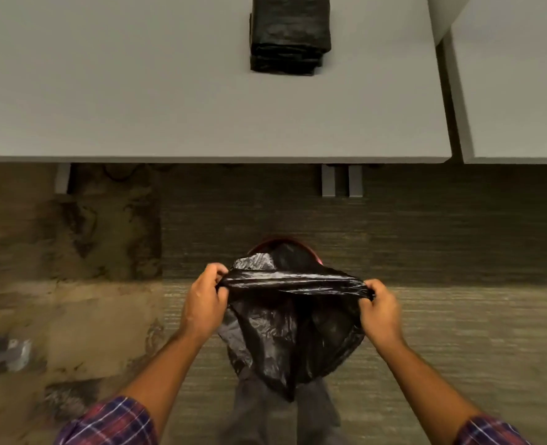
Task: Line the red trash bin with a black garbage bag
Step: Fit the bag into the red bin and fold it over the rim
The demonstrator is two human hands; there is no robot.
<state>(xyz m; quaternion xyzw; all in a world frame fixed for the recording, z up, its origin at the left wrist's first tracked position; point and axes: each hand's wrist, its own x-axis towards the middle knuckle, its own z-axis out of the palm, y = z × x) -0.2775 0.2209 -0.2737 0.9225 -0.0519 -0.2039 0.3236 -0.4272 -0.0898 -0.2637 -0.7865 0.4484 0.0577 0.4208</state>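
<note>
A black garbage bag hangs stretched between my two hands above the floor. My left hand pinches the bag's left top edge and my right hand pinches the right top edge, so the mouth is pulled into a taut band. Behind the bag, only a thin arc of the red trash bin shows on the carpet; the bag hides the remainder of the bin. The bag's body droops down toward my legs.
A grey table spans the far half of the view, with a folded stack of black bags on it. A second table adjoins at right. Table legs stand beyond the bin. A small grey object lies on the floor at left.
</note>
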